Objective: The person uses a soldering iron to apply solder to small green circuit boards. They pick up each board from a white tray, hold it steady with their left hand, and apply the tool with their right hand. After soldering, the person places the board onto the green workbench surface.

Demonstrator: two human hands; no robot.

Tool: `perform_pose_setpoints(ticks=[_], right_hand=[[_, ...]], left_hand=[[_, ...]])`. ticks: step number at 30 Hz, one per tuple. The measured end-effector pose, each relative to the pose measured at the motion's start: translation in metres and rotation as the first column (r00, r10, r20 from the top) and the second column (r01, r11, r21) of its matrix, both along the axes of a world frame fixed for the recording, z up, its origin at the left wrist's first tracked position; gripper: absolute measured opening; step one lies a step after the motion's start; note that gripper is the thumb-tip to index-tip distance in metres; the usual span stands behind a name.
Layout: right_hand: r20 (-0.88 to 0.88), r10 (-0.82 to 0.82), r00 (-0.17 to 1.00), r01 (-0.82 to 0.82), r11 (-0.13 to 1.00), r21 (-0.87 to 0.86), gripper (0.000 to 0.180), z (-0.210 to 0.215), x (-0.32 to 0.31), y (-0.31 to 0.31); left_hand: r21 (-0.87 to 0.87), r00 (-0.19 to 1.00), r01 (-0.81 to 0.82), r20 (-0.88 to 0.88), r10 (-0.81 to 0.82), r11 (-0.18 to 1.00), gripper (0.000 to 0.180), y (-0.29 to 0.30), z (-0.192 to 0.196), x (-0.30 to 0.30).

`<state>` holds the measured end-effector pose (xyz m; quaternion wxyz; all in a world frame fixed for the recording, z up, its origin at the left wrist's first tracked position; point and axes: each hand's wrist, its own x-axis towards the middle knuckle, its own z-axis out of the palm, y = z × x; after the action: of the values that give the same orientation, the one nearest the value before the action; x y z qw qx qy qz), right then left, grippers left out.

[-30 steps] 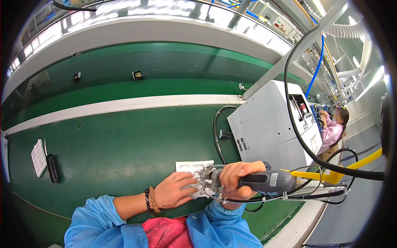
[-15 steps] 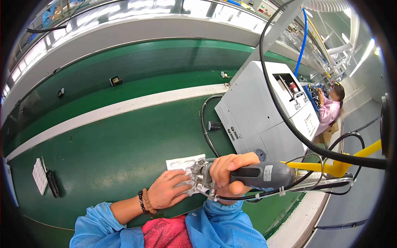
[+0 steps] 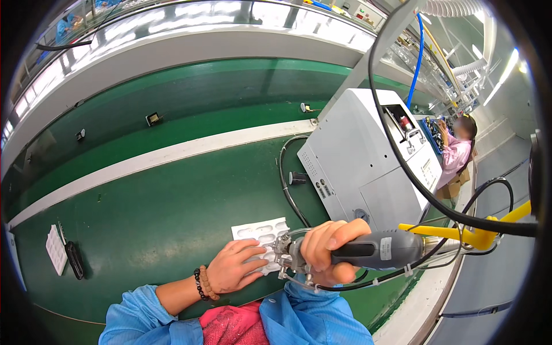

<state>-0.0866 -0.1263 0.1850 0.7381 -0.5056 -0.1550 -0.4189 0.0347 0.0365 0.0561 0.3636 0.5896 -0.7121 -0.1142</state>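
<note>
My right hand (image 3: pixel 329 248) grips a grey and black power screwdriver (image 3: pixel 379 250) lying sideways, its tip pointing left. A cable and a thin clear tube trail from its rear. My left hand (image 3: pixel 233 265) presses flat on a white moulded tray (image 3: pixel 260 231) with oval pockets, on the green bench (image 3: pixel 149 213). The tool's tip meets the tray's right edge just beside my left fingers. A beaded bracelet sits on my left wrist.
A grey machine box (image 3: pixel 368 167) stands right of the tray, with black cables looping in front. A white keypad-like card (image 3: pixel 55 250) and a black object (image 3: pixel 75 260) lie at far left. Another person in pink (image 3: pixel 454 155) works at far right. A yellow bracket (image 3: pixel 460 233) sits behind the tool.
The view has swung, so the machine box and bench shifted left and down in the picture. Both hands stay together on the tray and tool, with little change in grip.
</note>
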Motion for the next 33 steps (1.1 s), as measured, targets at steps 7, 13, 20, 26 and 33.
perform_pose_setpoints(ticks=[7, 13, 20, 26, 33], right_hand=[[0.024, 0.05, 0.998, -0.046, 0.985, -0.166, 0.049, 0.015, 0.007, -0.009], [0.011, -0.001, 1.0, 0.003, 0.99, -0.138, 0.047, 0.018, 0.02, -0.001], [0.068, -0.01, 0.998, 0.024, 0.977, -0.211, 0.047, 0.011, 0.018, -0.003], [0.15, -0.059, 0.987, 0.092, 0.969, -0.229, 0.045, 0.018, 0.006, -0.003], [0.028, -0.052, 0.998, 0.058, 0.954, -0.294, 0.045, 0.018, 0.014, 0.018]], left_hand=[[-0.048, 1.0, -0.013, -0.022, 0.012, 0.999, 0.03, 0.004, -0.01, 0.001], [-0.072, 0.999, -0.019, -0.039, 0.017, 0.997, 0.03, 0.004, -0.015, -0.001], [-0.085, 0.998, -0.023, -0.055, 0.018, 0.996, 0.029, 0.004, -0.017, 0.001], [-0.084, 0.997, -0.02, -0.069, 0.015, 0.996, 0.03, 0.006, -0.021, 0.001], [-0.096, 0.996, -0.021, -0.088, 0.012, 0.995, 0.028, 0.007, -0.025, -0.002]])
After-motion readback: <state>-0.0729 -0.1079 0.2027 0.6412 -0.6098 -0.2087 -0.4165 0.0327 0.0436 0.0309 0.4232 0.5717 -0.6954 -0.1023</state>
